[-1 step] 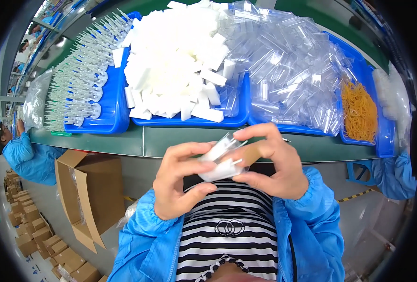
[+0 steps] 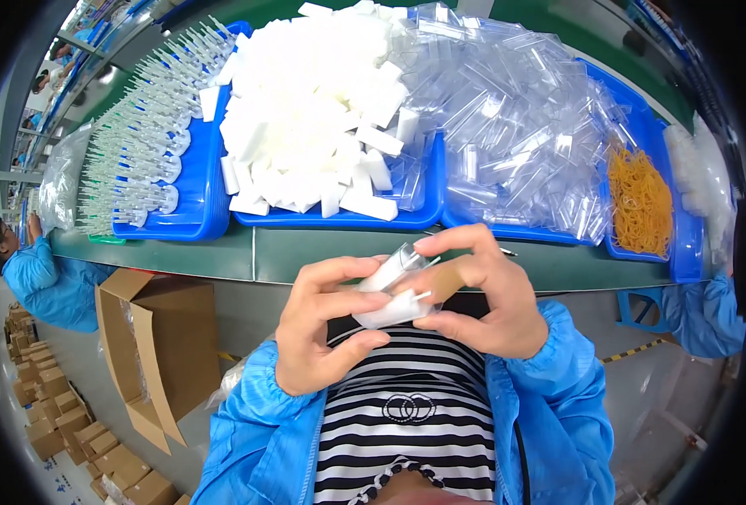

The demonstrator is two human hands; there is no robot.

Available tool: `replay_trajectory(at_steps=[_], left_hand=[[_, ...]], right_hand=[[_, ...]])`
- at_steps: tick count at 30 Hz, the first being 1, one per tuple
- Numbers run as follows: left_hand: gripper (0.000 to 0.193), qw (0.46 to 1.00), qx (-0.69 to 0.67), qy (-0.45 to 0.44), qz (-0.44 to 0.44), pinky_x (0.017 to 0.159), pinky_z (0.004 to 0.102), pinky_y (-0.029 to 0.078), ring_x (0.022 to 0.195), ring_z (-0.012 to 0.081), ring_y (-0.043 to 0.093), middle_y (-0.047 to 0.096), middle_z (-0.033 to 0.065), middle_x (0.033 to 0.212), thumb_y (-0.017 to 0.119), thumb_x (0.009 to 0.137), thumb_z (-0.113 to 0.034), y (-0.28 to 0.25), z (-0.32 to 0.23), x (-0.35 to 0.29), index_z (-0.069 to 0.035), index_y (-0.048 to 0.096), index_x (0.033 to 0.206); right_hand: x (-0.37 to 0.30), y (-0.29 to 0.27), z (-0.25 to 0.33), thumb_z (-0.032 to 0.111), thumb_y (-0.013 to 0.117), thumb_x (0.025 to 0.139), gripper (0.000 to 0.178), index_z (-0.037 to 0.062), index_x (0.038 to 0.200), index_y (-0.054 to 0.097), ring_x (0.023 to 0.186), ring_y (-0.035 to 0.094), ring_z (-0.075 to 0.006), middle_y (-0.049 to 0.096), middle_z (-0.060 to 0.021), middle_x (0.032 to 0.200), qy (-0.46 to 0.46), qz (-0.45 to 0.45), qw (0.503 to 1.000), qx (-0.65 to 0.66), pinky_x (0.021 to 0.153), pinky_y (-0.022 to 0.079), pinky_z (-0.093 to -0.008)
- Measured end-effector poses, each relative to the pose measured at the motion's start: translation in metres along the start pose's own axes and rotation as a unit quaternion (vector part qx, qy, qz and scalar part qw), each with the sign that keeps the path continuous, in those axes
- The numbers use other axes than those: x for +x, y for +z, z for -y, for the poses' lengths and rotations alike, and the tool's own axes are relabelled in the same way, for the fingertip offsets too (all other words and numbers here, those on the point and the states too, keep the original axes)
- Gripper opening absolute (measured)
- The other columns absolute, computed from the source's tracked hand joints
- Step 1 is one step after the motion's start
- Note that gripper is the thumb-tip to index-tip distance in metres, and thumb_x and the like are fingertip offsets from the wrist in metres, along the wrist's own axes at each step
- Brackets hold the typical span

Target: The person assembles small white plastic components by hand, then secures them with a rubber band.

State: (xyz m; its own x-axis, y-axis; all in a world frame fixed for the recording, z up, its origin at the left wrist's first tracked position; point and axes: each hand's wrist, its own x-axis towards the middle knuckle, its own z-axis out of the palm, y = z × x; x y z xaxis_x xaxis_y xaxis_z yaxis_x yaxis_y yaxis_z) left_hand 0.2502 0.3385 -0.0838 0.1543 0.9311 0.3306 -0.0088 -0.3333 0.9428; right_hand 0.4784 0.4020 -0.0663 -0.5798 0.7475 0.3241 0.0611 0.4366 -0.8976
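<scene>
In front of the striped shirt, both my hands hold a small clear plastic box (image 2: 406, 313) between them. White foam-like pieces show through its walls, and a thin white stem sticks out toward the right. My left hand (image 2: 322, 320) grips the left side, fingers on top and thumb curled below. On the other side, my right hand (image 2: 495, 299) pinches the upper corner with its index finger, while its thumb presses near the lower edge. Fingers partly hide the box, so its exact contents cannot be made out.
A blue tray of white foam blocks (image 2: 314, 118) stands behind my hands. Clear plastic boxes (image 2: 524, 126) fill the tray to its right, then yellow rubber bands (image 2: 639, 202). White-stemmed parts (image 2: 146, 143) stand at left. An open cardboard carton (image 2: 167, 337) sits below the green table's edge (image 2: 322, 252).
The whole view has shifted very slightly. Both hands keep the same hold on the clear plastic box, which looks sharper now.
</scene>
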Motion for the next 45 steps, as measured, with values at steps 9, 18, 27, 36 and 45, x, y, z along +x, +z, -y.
replay_trajectory(at_steps=[9, 18, 27, 36, 45], left_hand=[[0.031, 0.993, -0.046, -0.104, -0.024, 0.1, 0.037, 0.051, 0.124, 0.0277, 0.056, 0.05, 0.0203, 0.138, 0.068, 0.09, 0.003, 0.006, 0.014, 0.0, 0.001, 0.064, 0.12], [0.03, 0.985, -0.059, -0.146, -0.066, 0.1, 0.0356, 0.051, 0.122, 0.0253, 0.057, 0.05, 0.0184, 0.139, 0.067, 0.089, 0.006, 0.006, 0.023, -0.003, 0.004, 0.063, 0.119], [0.03, 0.982, -0.089, -0.139, -0.091, 0.099, 0.0344, 0.054, 0.12, 0.0245, 0.059, 0.051, 0.0172, 0.137, 0.067, 0.089, 0.007, 0.006, 0.031, -0.008, 0.004, 0.063, 0.118], [0.03, 0.986, -0.075, -0.131, -0.076, 0.097, 0.0337, 0.055, 0.118, 0.0245, 0.06, 0.051, 0.0168, 0.137, 0.067, 0.089, 0.006, 0.012, 0.027, -0.003, 0.004, 0.063, 0.119], [0.029, 0.987, -0.057, -0.129, -0.08, 0.096, 0.0339, 0.055, 0.119, 0.0245, 0.059, 0.051, 0.0177, 0.136, 0.068, 0.089, 0.004, 0.016, 0.023, -0.005, 0.004, 0.063, 0.118]], right_hand=[[0.018, -0.016, 0.001, 0.011, 0.084, 0.068, 0.033, 0.0087, 0.098, 0.069, 0.105, 0.061, -0.0227, 0.071, -0.0019, 0.105, -0.067, -0.005, 0.972, -0.226, 0.086, 0.044, -0.0351], [0.07, 0.002, -0.021, 0.016, 0.063, 0.074, 0.023, 0.0095, 0.096, 0.067, 0.089, 0.054, -0.0174, 0.055, 0.0001, 0.088, -0.143, -0.051, 0.791, -0.593, 0.078, 0.04, -0.0312], [0.056, -0.012, 0.006, 0.002, 0.072, 0.073, 0.019, 0.0083, 0.088, 0.063, 0.09, 0.062, -0.024, 0.066, -0.0029, 0.105, -0.067, -0.06, 0.912, -0.401, 0.078, 0.044, -0.0356], [0.025, 0.001, 0.022, -0.004, 0.077, 0.077, 0.029, 0.0015, 0.104, 0.07, 0.077, 0.063, -0.0158, 0.065, -0.0108, 0.104, 0.039, -0.04, 0.987, -0.153, 0.065, 0.052, -0.0273], [0.021, 0.001, 0.009, 0.002, 0.081, 0.079, 0.028, 0.0003, 0.101, 0.065, 0.076, 0.065, -0.0142, 0.066, -0.0092, 0.096, 0.072, -0.113, 0.99, 0.043, 0.066, 0.053, -0.0248]])
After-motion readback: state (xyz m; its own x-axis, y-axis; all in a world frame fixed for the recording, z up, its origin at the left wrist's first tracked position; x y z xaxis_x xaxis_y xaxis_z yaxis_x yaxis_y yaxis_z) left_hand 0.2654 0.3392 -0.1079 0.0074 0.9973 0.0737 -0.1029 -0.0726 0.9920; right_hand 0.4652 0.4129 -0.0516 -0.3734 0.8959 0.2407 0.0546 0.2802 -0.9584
